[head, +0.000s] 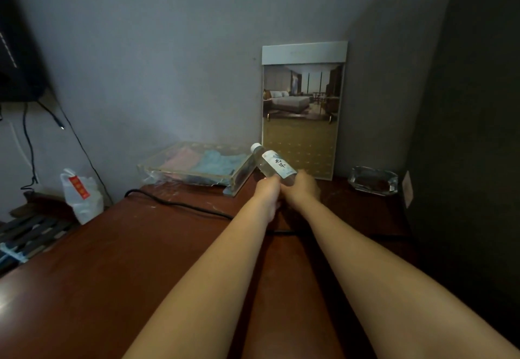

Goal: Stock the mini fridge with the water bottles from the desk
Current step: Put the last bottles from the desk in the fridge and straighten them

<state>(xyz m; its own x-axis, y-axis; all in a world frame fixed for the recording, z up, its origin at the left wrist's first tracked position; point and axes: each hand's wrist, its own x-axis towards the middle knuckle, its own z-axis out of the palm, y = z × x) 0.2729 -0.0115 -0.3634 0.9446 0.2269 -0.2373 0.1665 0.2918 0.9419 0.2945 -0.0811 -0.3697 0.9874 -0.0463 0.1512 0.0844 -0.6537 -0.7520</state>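
Brown desk (126,260) spreads beneath the grip. Poster (302,111) of a hotel room leans on the wall just behind it. Clear tray (240,177) holding pink and blue packets sits left of the grip; white plastic bag (81,195) far left; glass ashtray (372,180) to the right. Water bottle (274,164) is raised off the desk, tilted, cap up-left. Left hand (268,191) and right hand (303,189) both clasp its lower end.

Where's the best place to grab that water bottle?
Wrap your fingers round the lower body of the water bottle, coming from the near side. It tilts with its cap pointing up and away, so the round base end is nearest; the left hand and right hand hold it there.
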